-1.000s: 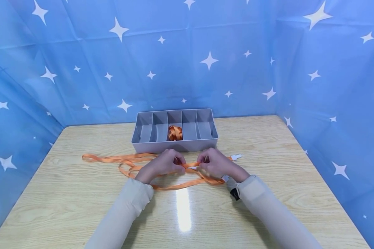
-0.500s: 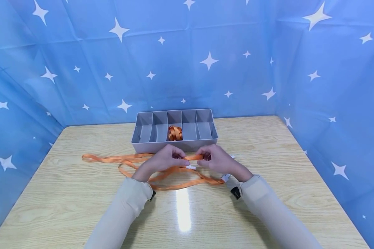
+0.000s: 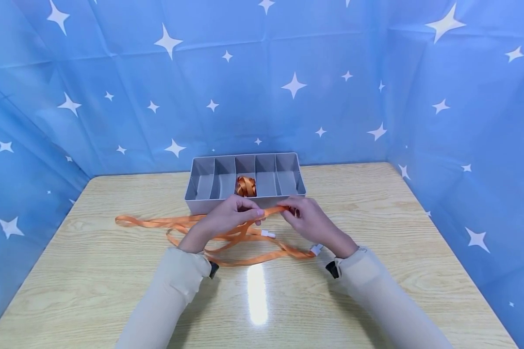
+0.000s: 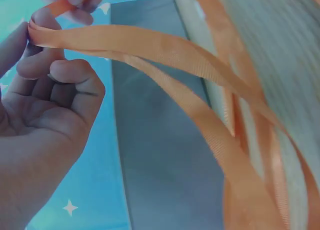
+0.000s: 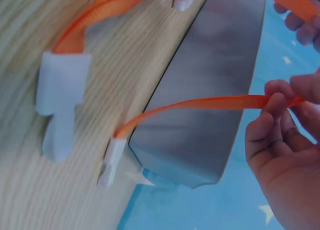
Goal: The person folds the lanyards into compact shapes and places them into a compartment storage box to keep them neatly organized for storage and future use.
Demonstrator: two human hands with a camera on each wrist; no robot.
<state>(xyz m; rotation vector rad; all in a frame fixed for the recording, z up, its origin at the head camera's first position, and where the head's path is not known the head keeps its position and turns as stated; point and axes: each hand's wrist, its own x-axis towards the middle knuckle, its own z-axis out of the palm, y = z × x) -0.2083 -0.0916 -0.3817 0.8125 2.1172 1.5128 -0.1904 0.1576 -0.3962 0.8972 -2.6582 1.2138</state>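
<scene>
Both hands pinch the orange strap point(image 3: 274, 210) and hold a short stretch of it taut just above the table point(image 3: 375, 232): left hand point(image 3: 227, 219) clamped on one side, right hand point(image 3: 307, 223) on the other. The rest trails in loops leftward. Just behind sits the grey divided tray point(image 3: 288, 198), a coiled orange strap point(image 3: 246, 186) in its middle compartment.

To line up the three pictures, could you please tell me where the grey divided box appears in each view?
Head view: the grey divided box stands at the middle of the table's far side, just beyond both hands.
Left wrist view: its grey wall fills the centre, behind the ribbon strands.
Right wrist view: its wall and corner sit at centre and upper right, on the table.
Shared landmark: the orange ribbon stretched in front of the box.
</scene>
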